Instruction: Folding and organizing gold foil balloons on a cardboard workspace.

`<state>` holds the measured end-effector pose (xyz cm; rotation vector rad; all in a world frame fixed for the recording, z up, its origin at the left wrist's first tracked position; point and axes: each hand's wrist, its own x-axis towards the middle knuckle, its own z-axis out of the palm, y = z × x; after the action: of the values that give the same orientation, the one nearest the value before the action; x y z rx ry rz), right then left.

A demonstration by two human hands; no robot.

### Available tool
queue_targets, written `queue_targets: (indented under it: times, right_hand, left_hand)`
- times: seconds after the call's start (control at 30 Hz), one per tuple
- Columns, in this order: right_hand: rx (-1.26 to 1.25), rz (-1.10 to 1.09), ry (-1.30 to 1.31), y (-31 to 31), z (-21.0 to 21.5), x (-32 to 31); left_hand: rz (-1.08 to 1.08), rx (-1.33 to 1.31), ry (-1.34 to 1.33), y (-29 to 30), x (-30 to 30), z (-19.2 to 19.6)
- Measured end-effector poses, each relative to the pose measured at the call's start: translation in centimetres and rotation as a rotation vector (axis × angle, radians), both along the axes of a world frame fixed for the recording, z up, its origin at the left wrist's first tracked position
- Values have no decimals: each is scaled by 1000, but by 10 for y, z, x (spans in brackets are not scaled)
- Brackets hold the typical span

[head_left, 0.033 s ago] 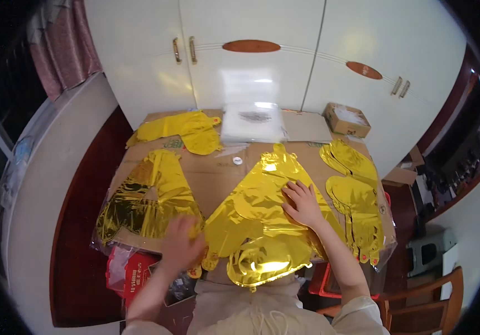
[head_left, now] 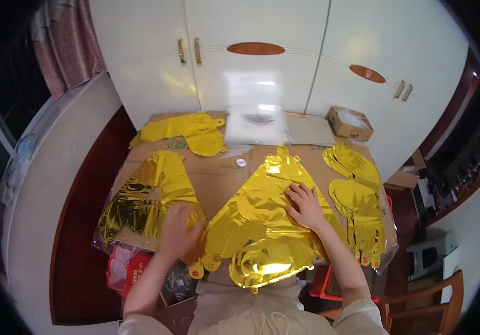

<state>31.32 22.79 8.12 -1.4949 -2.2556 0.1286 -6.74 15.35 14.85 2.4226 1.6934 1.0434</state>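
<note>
— Hands first: where are they?

— Both on the big gold foil balloon (head_left: 262, 223) that lies flat in the middle of the counter (head_left: 217, 178), its near end hanging over the counter's near edge. My right hand (head_left: 306, 206) lies flat on top of the balloon, fingers spread, palm pressing down. My left hand (head_left: 180, 230) is at the balloon's left edge; it is blurred, so I cannot tell whether the fingers pinch the foil or just rest on it.

— What lies around that balloon?

— Left of it, touching its edge, a gold balloon in a clear bag (head_left: 145, 201). Right of it, a row of smaller gold balloons (head_left: 360, 201) running down that side of the counter. Beyond it, toward the white cupboards (head_left: 251, 78), a stack of clear packets (head_left: 258, 125), with another folded gold balloon (head_left: 192, 133) to their left and a small cardboard box (head_left: 350, 123) to their right. A small round white cap (head_left: 241, 162) sits just beyond the balloon's far tip.
</note>
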Motion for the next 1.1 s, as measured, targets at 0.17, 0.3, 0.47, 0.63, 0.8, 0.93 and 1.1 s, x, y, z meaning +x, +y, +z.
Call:
queue_targets:
  times: [0.17, 0.3, 0.47, 0.63, 0.8, 0.93, 1.1]
  right_hand:
    - [28, 16, 39, 3, -2, 1]
    - [39, 17, 50, 5, 0, -2]
    - [18, 0, 6, 7, 6, -4]
    - [34, 109, -24, 21, 38, -34]
    - [64, 322, -124, 66, 68, -110]
    - [5, 454, -139, 124, 58, -169]
    - [22, 305, 1, 175, 27, -200]
  left_hand:
    - [103, -132, 401, 143, -58, -10]
    - [-203, -40, 449, 225, -57, -45]
    - [-194, -113, 579, 279, -33, -55]
    - [-161, -126, 262, 288, -40, -66]
    - [-202, -149, -77, 281, -51, -66]
    - [-159, -144, -400, 291, -70, -95]
    - [-140, -295, -675, 289, -63, -84]
